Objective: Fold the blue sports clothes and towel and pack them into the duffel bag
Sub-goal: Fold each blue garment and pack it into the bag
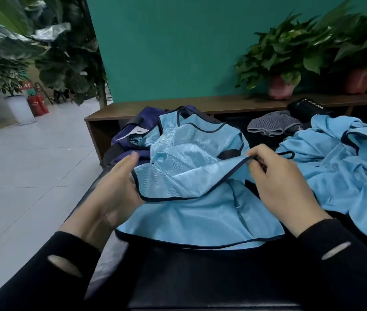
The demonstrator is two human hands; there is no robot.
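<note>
A person's view down at a dark bench (pixel 200 277) strewn with sportswear. At far left, beyond tiled floor, stand leafy plants (pixel 21 41). Next, a navy duffel bag (pixel 133 129) sits at the far end of the bench, with a light blue mesh vest (pixel 189 176) draped from its top down toward the viewer. The left hand (pixel 115 187) holds the vest's dark-trimmed left edge, its fingers fairly straight beside the cloth, the thumb hidden beneath it. The right hand (pixel 283 182) pinches the trim of a raised edge between curled fingers. To the right lies a crumpled pile (pixel 346 164) of more blue clothes, with a grey towel (pixel 274 126) behind it. Judging from this, folding has barely begun: nothing looks folded, and whether anything is packed cannot be seen
</note>
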